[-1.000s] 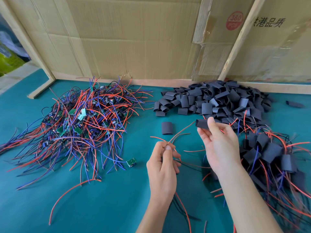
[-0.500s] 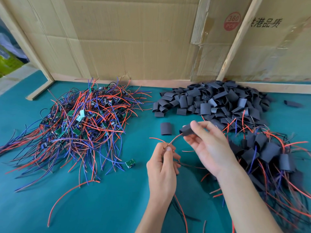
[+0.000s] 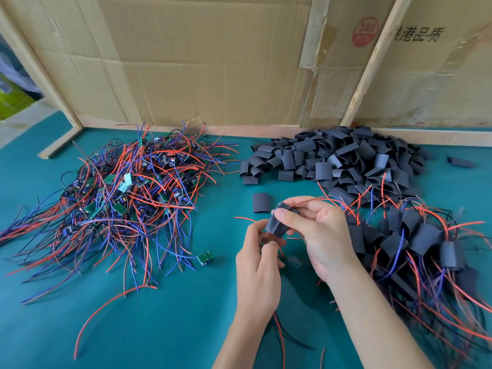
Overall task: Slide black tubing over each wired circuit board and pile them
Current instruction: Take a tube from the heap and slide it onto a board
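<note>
My right hand (image 3: 316, 233) pinches a short black tube piece (image 3: 278, 224) between thumb and fingers, with red wires running into its lower end. Just below it my left hand (image 3: 257, 265) grips a wired circuit board; the board is mostly hidden by my fingers, and its red and black wires trail down past my wrist. A heap of bare wired boards (image 3: 127, 198) lies to the left. Loose black tubes (image 3: 343, 161) are heaped at the back right. Sleeved boards (image 3: 415, 243) are piled at the right.
One loose tube (image 3: 261, 203) and a single green board (image 3: 205, 258) lie on the teal table (image 3: 159, 328) near my hands. A stray red wire (image 3: 106, 307) curves at the front left. Cardboard panels (image 3: 213, 62) with wooden battens wall off the back.
My right hand has carried the tube from the loose-tube heap down and left to my left hand, and the wire ends have gone inside it.
</note>
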Motion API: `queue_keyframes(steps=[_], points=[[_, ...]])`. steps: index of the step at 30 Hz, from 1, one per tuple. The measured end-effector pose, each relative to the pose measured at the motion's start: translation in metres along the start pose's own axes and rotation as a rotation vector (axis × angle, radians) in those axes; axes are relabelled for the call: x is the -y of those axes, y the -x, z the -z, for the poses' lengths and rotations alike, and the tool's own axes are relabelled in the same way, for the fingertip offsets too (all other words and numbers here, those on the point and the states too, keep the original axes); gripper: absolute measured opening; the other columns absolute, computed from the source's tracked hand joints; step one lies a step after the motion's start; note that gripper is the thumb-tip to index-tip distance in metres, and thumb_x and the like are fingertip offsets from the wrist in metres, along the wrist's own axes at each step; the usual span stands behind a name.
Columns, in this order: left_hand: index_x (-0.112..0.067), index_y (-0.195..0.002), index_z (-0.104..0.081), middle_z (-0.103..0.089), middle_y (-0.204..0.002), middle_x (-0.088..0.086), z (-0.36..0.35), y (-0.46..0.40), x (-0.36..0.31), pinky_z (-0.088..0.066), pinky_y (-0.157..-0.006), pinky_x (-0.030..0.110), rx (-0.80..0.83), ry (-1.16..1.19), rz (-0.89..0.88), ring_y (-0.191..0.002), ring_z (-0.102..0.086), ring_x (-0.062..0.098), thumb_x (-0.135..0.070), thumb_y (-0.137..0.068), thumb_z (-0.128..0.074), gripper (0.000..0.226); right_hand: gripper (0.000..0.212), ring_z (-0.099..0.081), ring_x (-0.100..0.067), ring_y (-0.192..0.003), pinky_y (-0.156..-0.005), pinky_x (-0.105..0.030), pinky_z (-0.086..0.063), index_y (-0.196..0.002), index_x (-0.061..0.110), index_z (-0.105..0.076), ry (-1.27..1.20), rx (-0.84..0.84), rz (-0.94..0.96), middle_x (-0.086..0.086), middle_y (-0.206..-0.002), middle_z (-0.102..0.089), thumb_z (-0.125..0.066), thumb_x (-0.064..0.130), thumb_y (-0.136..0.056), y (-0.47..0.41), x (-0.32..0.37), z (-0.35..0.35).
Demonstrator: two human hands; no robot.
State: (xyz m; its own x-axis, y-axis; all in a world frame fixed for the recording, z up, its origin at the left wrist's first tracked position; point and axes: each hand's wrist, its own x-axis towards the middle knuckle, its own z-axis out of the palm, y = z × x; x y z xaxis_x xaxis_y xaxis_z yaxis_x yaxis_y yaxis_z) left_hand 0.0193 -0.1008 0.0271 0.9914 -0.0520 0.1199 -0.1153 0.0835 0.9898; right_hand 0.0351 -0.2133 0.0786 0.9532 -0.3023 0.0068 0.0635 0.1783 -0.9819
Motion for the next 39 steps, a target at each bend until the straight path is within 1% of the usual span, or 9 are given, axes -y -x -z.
queue_keyframes(steps=[3,7,12,17,22,28,31,34,39], points=[[-0.038,-0.104,-0.061,-0.072,-0.089,-0.005,-0.001,0.0,-0.001,-0.052,-0.064,0.026,0.0,0.012,0.02,-0.055,-0.054,0.013,-0.03,-0.085,-0.048,0.024,0.017,-0.07,-0.021,-0.079,-0.06,-0.02,-0.049,-0.086,0.013,-0.075,-0.104,-0.086,0.021,-0.016,-0.091,-0.077,-0.077,-0.004,-0.083,-0.004,0.004,0.006],[-0.029,-0.085,-0.062,-0.071,-0.079,-0.001,-0.002,0.002,0.0,-0.05,-0.058,0.024,-0.065,0.012,0.003,-0.054,-0.056,0.013,-0.022,-0.096,-0.055,0.014,0.014,-0.07,-0.024,-0.086,-0.06,-0.02,-0.05,-0.093,0.009,-0.073,-0.171,-0.181,0.018,-0.022,-0.101,-0.076,-0.075,-0.004,-0.086,-0.01,0.006,0.016],[-0.027,-0.083,-0.063,-0.069,-0.075,0.003,0.0,0.002,0.0,-0.05,-0.062,0.02,-0.115,-0.021,-0.045,-0.059,-0.066,0.015,-0.013,-0.1,-0.062,0.022,0.012,-0.07,-0.015,-0.075,-0.058,-0.021,-0.052,-0.093,0.008,-0.075,0.093,-0.068,0.046,-0.011,-0.088,-0.078,-0.08,0.003,-0.084,-0.012,-0.006,0.015],[-0.029,-0.082,-0.064,-0.069,-0.071,0.001,-0.002,0.002,0.001,-0.046,-0.06,0.015,-0.147,-0.069,-0.024,-0.059,-0.067,0.011,-0.011,-0.099,-0.064,0.025,0.02,-0.069,-0.011,-0.073,-0.061,-0.025,-0.055,-0.089,0.018,-0.076,0.252,-0.025,0.104,-0.004,-0.081,-0.077,-0.083,0.029,-0.074,-0.012,-0.008,0.016],[-0.029,-0.081,-0.065,-0.069,-0.068,-0.003,-0.003,0.002,0.002,-0.045,-0.057,0.015,-0.15,-0.116,-0.009,-0.06,-0.069,0.011,-0.013,-0.097,-0.066,0.023,0.015,-0.069,-0.014,-0.07,-0.061,-0.021,-0.054,-0.089,0.017,-0.077,0.186,-0.021,0.102,-0.008,-0.08,-0.077,-0.08,0.026,-0.077,-0.014,-0.013,0.017],[-0.03,-0.079,-0.065,-0.069,-0.066,-0.004,-0.004,0.002,0.001,-0.046,-0.057,0.017,-0.154,-0.108,0.001,-0.059,-0.07,0.012,-0.014,-0.096,-0.067,0.024,0.008,-0.07,-0.015,-0.07,-0.057,-0.02,-0.053,-0.086,0.015,-0.075,0.144,-0.111,0.138,-0.008,-0.08,-0.078,-0.079,0.008,-0.086,-0.017,-0.014,0.021],[-0.027,-0.078,-0.065,-0.07,-0.067,-0.003,-0.003,0.002,0.002,-0.045,-0.057,0.015,-0.171,-0.093,-0.012,-0.059,-0.07,0.011,-0.013,-0.096,-0.067,0.023,0.011,-0.068,-0.02,-0.069,-0.059,-0.034,-0.06,-0.085,0.017,-0.074,0.235,-0.003,0.117,-0.011,-0.078,-0.076,-0.08,0.023,-0.077,-0.013,-0.015,0.017],[-0.029,-0.08,-0.064,-0.072,-0.07,-0.003,-0.003,0.002,0.001,-0.047,-0.058,0.017,-0.198,-0.077,-0.007,-0.061,-0.071,0.013,-0.019,-0.09,-0.066,0.014,0.014,-0.07,-0.024,-0.073,-0.076,-0.055,-0.063,-0.087,0.022,-0.074,0.329,0.059,0.101,-0.008,-0.078,-0.076,-0.08,0.028,-0.076,-0.012,-0.014,0.016],[-0.035,-0.084,-0.061,-0.073,-0.08,-0.001,-0.001,0.002,0.002,-0.057,-0.065,0.03,-0.192,0.001,-0.003,-0.066,-0.072,0.023,-0.02,-0.083,-0.067,0.016,0.018,-0.07,-0.016,-0.069,-0.064,-0.031,-0.059,-0.087,0.023,-0.072,0.279,0.083,0.062,-0.005,-0.079,-0.077,-0.082,0.03,-0.074,-0.013,-0.011,0.018]])
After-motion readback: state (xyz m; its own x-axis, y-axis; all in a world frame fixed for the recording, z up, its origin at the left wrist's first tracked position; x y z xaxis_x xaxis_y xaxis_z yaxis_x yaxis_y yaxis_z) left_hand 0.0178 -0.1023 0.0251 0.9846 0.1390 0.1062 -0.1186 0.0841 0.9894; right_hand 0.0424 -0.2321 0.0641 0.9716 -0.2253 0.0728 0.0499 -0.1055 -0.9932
